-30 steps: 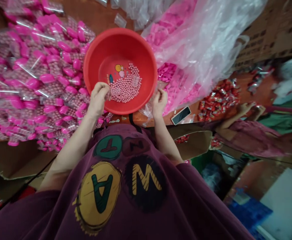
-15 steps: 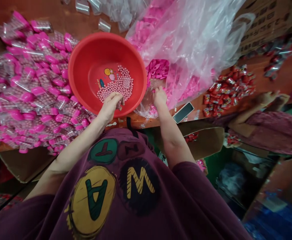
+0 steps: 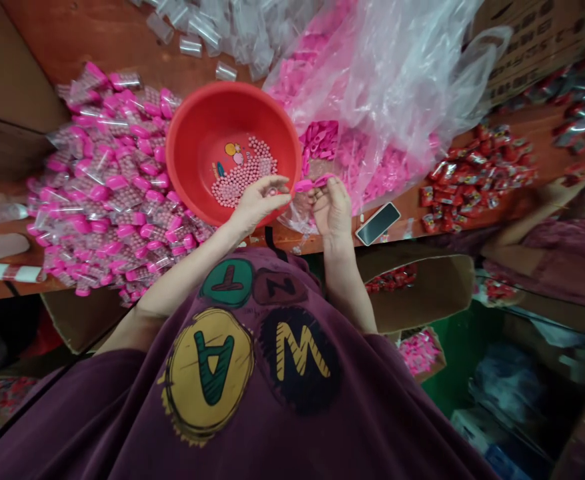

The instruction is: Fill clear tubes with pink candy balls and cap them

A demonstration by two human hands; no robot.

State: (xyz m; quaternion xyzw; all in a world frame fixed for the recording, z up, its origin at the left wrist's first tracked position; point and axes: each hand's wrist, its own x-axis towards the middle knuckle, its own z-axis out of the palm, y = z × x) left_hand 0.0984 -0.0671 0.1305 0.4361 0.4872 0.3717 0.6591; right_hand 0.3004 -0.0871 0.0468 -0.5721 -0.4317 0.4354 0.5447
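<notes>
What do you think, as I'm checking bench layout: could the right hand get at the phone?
Likely yes: the phone lies uncovered near the right hand, though that hand holds a pink piece.

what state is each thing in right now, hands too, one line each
Left hand, fingers curled; grip unclear
Right hand, closed on pink plastic pieces
Red basin, upright, partly filled with pink beads
Pink-capped tubes, filled, heaped
Clear plastic tubes, uncapped, loose
Plastic bag, open
Phone, face up, screen dark
Cardboard box, open, red packets inside
</notes>
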